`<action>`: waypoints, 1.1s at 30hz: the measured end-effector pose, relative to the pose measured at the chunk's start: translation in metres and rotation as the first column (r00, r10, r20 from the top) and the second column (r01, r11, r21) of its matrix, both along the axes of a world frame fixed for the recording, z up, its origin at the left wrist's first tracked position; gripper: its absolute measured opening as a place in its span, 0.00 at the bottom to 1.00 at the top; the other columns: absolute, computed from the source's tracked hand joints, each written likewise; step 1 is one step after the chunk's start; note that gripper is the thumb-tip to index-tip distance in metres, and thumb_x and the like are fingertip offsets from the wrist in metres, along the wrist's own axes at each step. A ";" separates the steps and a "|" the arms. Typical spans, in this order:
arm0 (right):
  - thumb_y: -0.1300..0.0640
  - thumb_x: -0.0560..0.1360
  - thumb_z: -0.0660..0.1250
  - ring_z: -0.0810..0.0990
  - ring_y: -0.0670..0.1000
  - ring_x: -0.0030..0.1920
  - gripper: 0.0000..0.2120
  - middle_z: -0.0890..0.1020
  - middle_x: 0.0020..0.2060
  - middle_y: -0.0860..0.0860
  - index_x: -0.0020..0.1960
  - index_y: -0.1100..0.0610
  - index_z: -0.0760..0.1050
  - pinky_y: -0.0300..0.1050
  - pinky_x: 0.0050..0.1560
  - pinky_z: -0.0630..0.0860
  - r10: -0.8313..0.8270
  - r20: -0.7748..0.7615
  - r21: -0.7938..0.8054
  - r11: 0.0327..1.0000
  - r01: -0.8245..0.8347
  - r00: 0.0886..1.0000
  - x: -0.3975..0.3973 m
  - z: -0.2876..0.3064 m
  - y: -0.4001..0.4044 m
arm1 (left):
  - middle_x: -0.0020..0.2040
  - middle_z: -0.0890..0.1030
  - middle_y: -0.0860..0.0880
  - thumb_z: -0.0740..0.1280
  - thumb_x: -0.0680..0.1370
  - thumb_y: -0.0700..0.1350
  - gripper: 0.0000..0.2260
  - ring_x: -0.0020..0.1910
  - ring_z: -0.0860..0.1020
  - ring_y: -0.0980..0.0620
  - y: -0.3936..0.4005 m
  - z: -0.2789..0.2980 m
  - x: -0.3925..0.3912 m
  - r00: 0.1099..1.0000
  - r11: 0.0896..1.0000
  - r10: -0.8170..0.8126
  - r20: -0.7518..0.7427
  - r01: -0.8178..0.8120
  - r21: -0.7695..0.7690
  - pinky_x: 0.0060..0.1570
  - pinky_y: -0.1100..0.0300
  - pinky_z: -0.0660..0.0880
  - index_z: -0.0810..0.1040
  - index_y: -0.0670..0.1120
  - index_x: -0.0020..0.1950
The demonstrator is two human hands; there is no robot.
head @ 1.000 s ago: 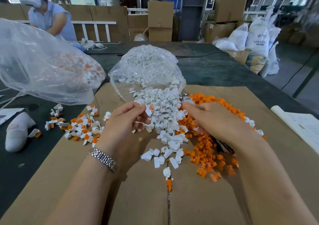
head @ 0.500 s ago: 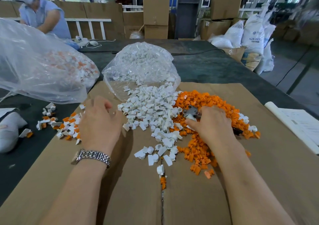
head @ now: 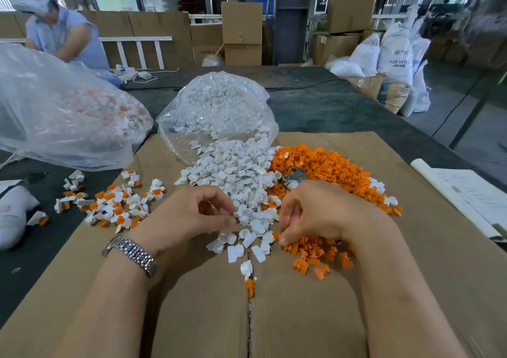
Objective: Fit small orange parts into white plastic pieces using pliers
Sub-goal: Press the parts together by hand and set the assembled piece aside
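Note:
A heap of white plastic pieces (head: 236,174) spills from a clear bag onto the cardboard sheet (head: 301,316). To its right lies a heap of small orange parts (head: 329,168). My left hand (head: 192,217) has its fingers curled, with the fingertips at the near-left edge of the white heap; I cannot see whether a piece is between them. My right hand (head: 326,215) grips the pliers, whose metal head (head: 295,175) sticks out beyond the knuckles. Its thumb tip touches the orange parts at the near edge. Fitted white-and-orange pieces (head: 118,204) lie scattered to the left.
The clear bag of white pieces (head: 219,105) stands behind the heaps. A bigger clear bag (head: 55,116) sits at the left. Papers (head: 472,195) lie at the right edge. Another person (head: 60,34) works at the far left. Boxes and sacks stand beyond the dark table.
My left hand has come back from the fitted pieces on the left to the white heap. My right hand with the pliers has drawn nearer, down to the near orange parts.

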State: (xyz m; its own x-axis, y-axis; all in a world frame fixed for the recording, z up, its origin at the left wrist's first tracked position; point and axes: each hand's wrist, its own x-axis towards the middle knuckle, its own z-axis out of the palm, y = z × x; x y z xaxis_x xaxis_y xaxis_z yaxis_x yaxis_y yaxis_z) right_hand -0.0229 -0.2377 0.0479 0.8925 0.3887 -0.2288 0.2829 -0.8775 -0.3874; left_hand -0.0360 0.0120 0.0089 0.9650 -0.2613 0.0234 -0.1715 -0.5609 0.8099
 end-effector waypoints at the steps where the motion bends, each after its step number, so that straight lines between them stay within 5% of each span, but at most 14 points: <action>1: 0.45 0.66 0.81 0.77 0.41 0.45 0.11 0.81 0.37 0.39 0.44 0.47 0.84 0.53 0.62 0.69 0.000 0.014 -0.013 1.000 0.000 1.000 0.000 -0.002 0.003 | 0.44 0.85 0.53 0.79 0.68 0.56 0.12 0.36 0.78 0.59 0.002 0.002 -0.001 1.000 1.000 -0.016 -0.011 0.016 0.000 0.37 0.67 0.73 0.85 0.56 0.48; 8: 0.50 0.75 0.74 0.80 0.47 0.47 0.03 0.83 0.45 0.45 0.46 0.48 0.82 0.39 0.37 0.70 0.031 0.157 -0.047 0.999 -0.024 0.987 0.007 -0.015 0.013 | 0.49 0.82 0.59 0.82 0.66 0.55 0.16 0.40 0.78 0.60 0.006 0.022 -0.013 0.985 0.981 -0.140 -0.099 0.152 0.122 0.40 0.67 0.75 0.84 0.60 0.51; 13: 0.54 0.76 0.70 0.77 0.50 0.47 0.03 0.79 0.47 0.47 0.48 0.50 0.76 0.43 0.40 0.71 -0.020 0.255 0.038 0.999 0.011 0.967 0.010 -0.021 0.014 | 0.47 0.76 0.62 0.81 0.69 0.54 0.17 0.37 0.71 0.64 -0.008 0.027 -0.024 0.934 0.910 -0.308 -0.183 0.345 0.228 0.40 0.69 0.72 0.82 0.66 0.55; 16: 0.57 0.76 0.70 0.77 0.49 0.47 0.04 0.79 0.46 0.47 0.50 0.51 0.77 0.43 0.41 0.71 -0.041 0.290 0.085 0.996 0.018 0.956 0.012 -0.022 0.014 | 0.44 0.74 0.60 0.80 0.71 0.53 0.16 0.39 0.70 0.57 -0.020 0.022 -0.026 0.913 0.864 -0.367 -0.179 0.406 0.297 0.40 0.64 0.70 0.83 0.67 0.56; 19: 0.58 0.77 0.69 0.76 0.48 0.46 0.04 0.78 0.44 0.46 0.50 0.51 0.76 0.41 0.39 0.68 -0.059 0.318 0.149 0.989 0.012 0.946 0.012 -0.023 0.013 | 0.48 0.76 0.53 0.79 0.71 0.52 0.12 0.45 0.72 0.53 -0.026 0.017 -0.025 0.924 0.871 -0.357 -0.136 0.382 0.311 0.43 0.63 0.70 0.86 0.63 0.52; 23: 0.58 0.77 0.68 0.76 0.47 0.44 0.04 0.79 0.43 0.46 0.50 0.51 0.76 0.41 0.41 0.71 -0.082 0.326 0.250 0.968 -0.002 0.942 0.011 -0.020 0.015 | 0.44 0.81 0.54 0.76 0.73 0.56 0.06 0.40 0.76 0.60 -0.028 0.013 -0.017 0.967 0.923 -0.250 -0.042 0.252 0.292 0.40 0.67 0.71 0.87 0.57 0.47; 26: 0.59 0.77 0.67 0.77 0.47 0.43 0.04 0.80 0.43 0.46 0.50 0.51 0.76 0.41 0.41 0.74 -0.108 0.331 0.321 0.947 -0.004 0.937 0.010 -0.015 0.017 | 0.37 0.85 0.51 0.76 0.74 0.54 0.08 0.32 0.80 0.58 -0.028 0.015 -0.010 0.994 0.984 -0.108 -0.009 0.108 0.140 0.34 0.67 0.74 0.86 0.51 0.45; 28: 0.59 0.77 0.68 0.77 0.45 0.42 0.03 0.80 0.42 0.46 0.49 0.52 0.76 0.39 0.41 0.73 -0.162 0.321 0.403 0.915 0.020 0.933 0.011 -0.010 0.017 | 0.37 0.86 0.46 0.76 0.73 0.52 0.09 0.35 0.84 0.50 -0.027 0.017 -0.005 0.999 0.998 -0.028 -0.037 0.025 -0.063 0.39 0.61 0.81 0.85 0.47 0.46; 33: 0.60 0.76 0.69 0.81 0.45 0.42 0.06 0.82 0.43 0.45 0.49 0.50 0.79 0.38 0.43 0.76 -0.249 0.235 0.571 0.818 0.073 0.940 0.019 0.005 0.021 | 0.42 0.86 0.38 0.75 0.73 0.41 0.13 0.39 0.86 0.45 -0.030 0.023 0.006 0.988 0.864 0.002 -0.156 -0.080 -0.498 0.41 0.60 0.82 0.84 0.40 0.56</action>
State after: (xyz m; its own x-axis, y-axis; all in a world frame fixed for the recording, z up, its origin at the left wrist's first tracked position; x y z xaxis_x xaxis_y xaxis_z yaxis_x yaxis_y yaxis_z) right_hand -0.0039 -0.2167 0.0531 0.9436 0.2147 0.2522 0.3311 -0.5866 -0.7391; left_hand -0.0303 -0.0183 0.0323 0.9772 -0.2122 -0.0006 -0.0159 -0.0762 0.9970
